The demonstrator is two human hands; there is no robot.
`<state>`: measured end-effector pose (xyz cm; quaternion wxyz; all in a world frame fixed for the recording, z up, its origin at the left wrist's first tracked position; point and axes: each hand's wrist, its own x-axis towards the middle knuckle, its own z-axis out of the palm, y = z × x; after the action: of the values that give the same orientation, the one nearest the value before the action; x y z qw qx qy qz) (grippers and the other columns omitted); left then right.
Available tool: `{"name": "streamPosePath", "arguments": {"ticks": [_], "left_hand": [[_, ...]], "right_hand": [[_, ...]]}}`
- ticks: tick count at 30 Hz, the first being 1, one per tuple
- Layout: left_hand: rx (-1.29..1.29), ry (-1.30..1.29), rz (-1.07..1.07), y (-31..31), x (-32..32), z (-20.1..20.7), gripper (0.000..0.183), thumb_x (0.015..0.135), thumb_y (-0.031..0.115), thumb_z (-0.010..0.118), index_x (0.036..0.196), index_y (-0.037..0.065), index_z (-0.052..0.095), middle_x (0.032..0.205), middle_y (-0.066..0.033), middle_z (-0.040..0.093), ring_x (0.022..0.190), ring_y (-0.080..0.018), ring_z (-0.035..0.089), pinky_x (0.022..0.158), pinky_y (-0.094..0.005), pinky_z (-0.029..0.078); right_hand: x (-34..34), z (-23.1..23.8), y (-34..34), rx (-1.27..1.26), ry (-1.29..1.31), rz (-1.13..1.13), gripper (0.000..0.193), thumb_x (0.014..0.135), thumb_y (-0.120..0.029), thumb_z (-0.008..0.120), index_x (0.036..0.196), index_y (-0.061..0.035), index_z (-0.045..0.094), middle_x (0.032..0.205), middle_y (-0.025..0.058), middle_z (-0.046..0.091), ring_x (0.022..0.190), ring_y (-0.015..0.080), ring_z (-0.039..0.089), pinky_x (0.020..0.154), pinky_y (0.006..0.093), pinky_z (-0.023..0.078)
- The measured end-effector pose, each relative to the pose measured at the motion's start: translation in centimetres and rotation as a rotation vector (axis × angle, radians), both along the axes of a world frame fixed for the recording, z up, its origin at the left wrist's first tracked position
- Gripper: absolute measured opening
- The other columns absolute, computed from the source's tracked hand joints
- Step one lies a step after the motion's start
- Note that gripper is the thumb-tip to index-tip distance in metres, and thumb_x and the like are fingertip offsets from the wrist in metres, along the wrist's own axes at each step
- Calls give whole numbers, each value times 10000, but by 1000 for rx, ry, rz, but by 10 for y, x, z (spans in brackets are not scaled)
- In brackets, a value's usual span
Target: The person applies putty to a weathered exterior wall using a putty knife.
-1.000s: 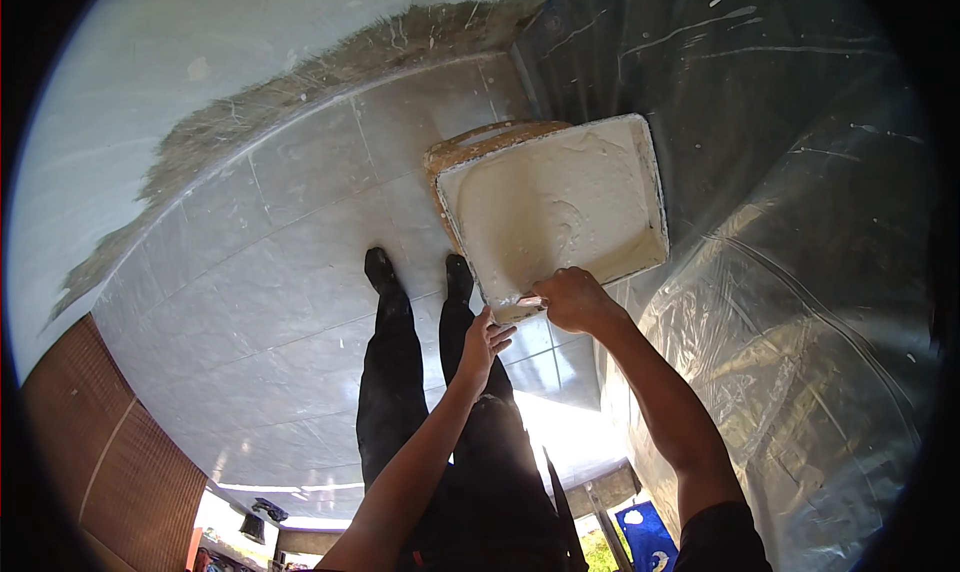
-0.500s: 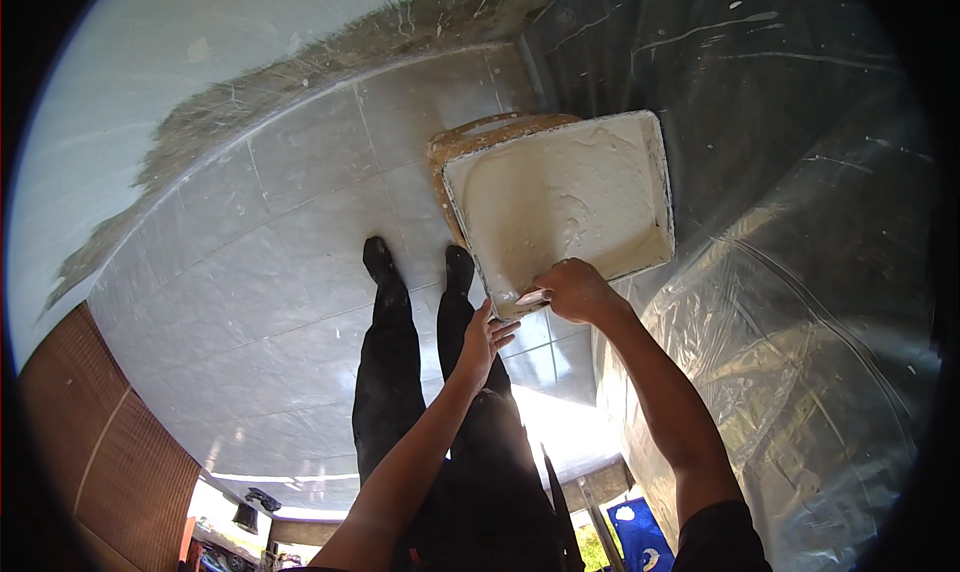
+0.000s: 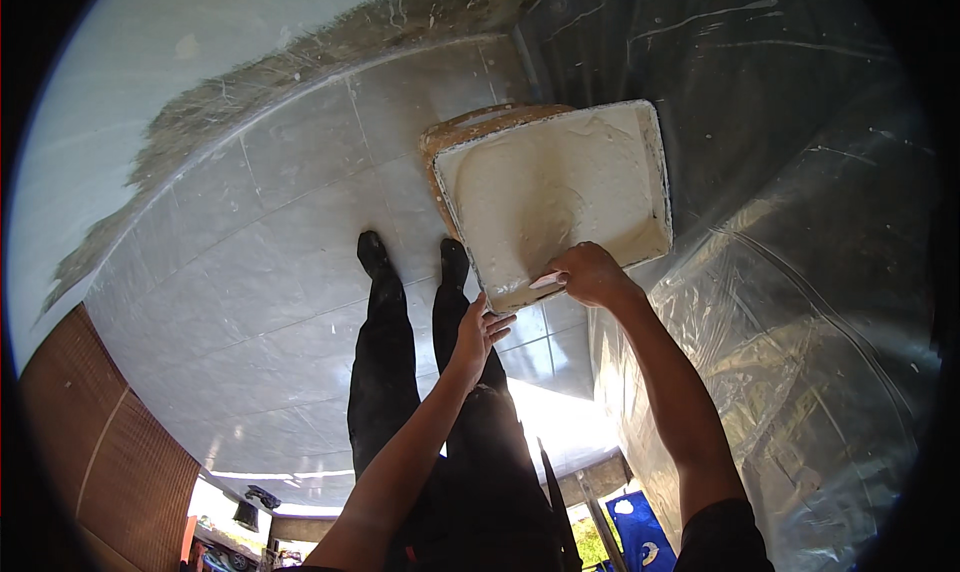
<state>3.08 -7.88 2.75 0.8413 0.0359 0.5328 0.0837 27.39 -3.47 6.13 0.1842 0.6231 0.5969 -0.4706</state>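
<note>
A large rectangular tray (image 3: 657, 162) holds thick off-white plaster-like paste (image 3: 600, 167). My right hand (image 3: 600, 275) is over the tray's near edge, its fingers closed round a small flat scraper (image 3: 546, 280). The scraper's blade is low at the paste near the front of the tray; its exact shape is partly hidden. At the near left corner, my left hand (image 3: 478, 334) cups the tray from outside, the thumb up along the side and the fingers stretched under the front edge.
A brown, paste-spotted support (image 3: 437, 137) shows behind and left of the tray. Grey floor tiles (image 3: 270, 262) lie under my shoes (image 3: 373, 255). Clear plastic sheeting (image 3: 760, 312) hangs along the right. A pale wall (image 3: 150, 102) with a rough grey lower band curves round the far left.
My right hand and the scraper have moved a little right and away from the tray's near left corner. My left hand stays at that corner. The whole view has shifted slightly.
</note>
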Motion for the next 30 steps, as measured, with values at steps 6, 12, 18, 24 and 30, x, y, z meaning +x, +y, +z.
{"name": "streamPosePath", "arguments": {"ticks": [6,12,18,24,30], "left_hand": [[6,-5,2,0,-1,0,836,1006,629,373,1513,-34,332,1434,-236,533,1347,-334,507,1153,-458,325],[15,0,6,-2,-3,-4,831,1007,626,379,1508,-36,337,1430,-246,530,1349,-338,505,1151,-462,330],[32,-7,11,-4,-1,-6,828,991,648,404,1506,3,346,1427,-252,532,1364,-391,485,1158,-520,294],[33,-20,8,-3,-3,-7,820,999,634,400,1505,-9,346,1418,-245,545,1355,-364,499,1153,-497,308],[17,-1,9,-3,-3,-7,822,996,638,403,1501,-9,348,1403,-242,561,1343,-349,516,1149,-478,317]], "right_hand": [[8,9,4,-6,-2,5,325,911,-113,602,1146,-272,761,1055,94,736,1008,301,675,952,414,516],[9,19,6,-5,-51,17,333,905,-109,610,1154,-272,759,1062,91,735,1016,288,672,969,417,502],[11,6,-14,205,38,-43,274,888,-87,628,1094,-205,767,992,102,739,973,288,677,906,417,490],[8,14,-11,354,140,-233,309,841,9,615,1048,-157,773,995,95,751,958,285,684,902,415,491],[-5,18,-20,475,201,-222,473,753,122,565,1065,-163,777,948,36,776,904,236,719,889,385,518]]}}
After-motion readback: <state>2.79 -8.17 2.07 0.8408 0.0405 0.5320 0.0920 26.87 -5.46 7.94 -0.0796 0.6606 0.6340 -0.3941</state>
